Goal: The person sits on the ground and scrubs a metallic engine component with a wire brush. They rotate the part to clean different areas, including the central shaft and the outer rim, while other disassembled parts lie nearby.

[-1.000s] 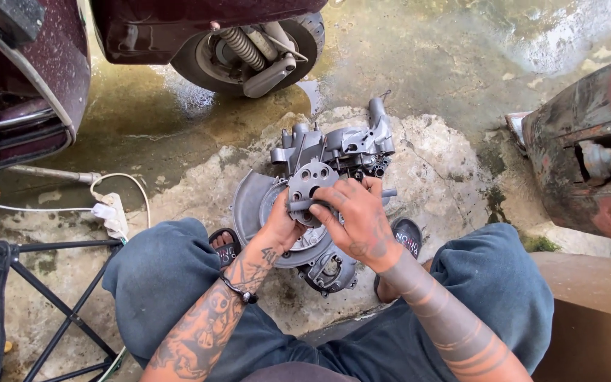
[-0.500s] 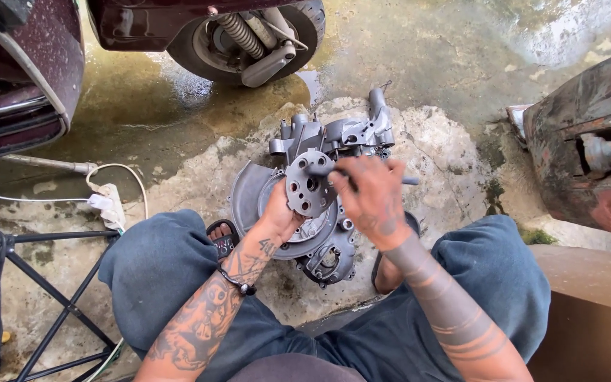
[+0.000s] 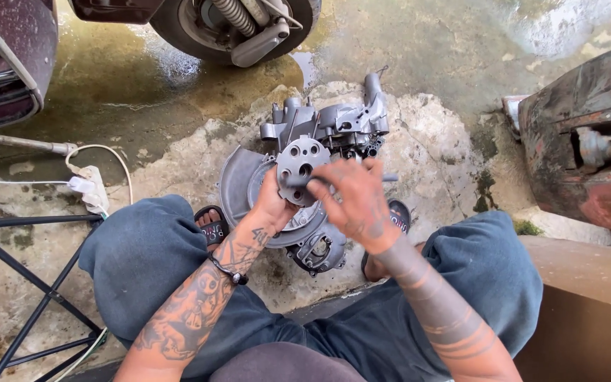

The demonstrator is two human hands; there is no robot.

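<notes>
Wet concrete floor [image 3: 178, 106]; our left hand [image 3: 274, 205] and right hand [image 3: 351, 198] both clench the round perforated plate [image 3: 303, 161], held face-up just above the engine case [image 3: 327, 127], between both grips.

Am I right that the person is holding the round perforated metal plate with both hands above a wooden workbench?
Not quite: the head view shows both hands, left hand and right hand, on the round perforated plate, but above a grey engine casing lying on the wet concrete floor, not a wooden workbench.
</notes>
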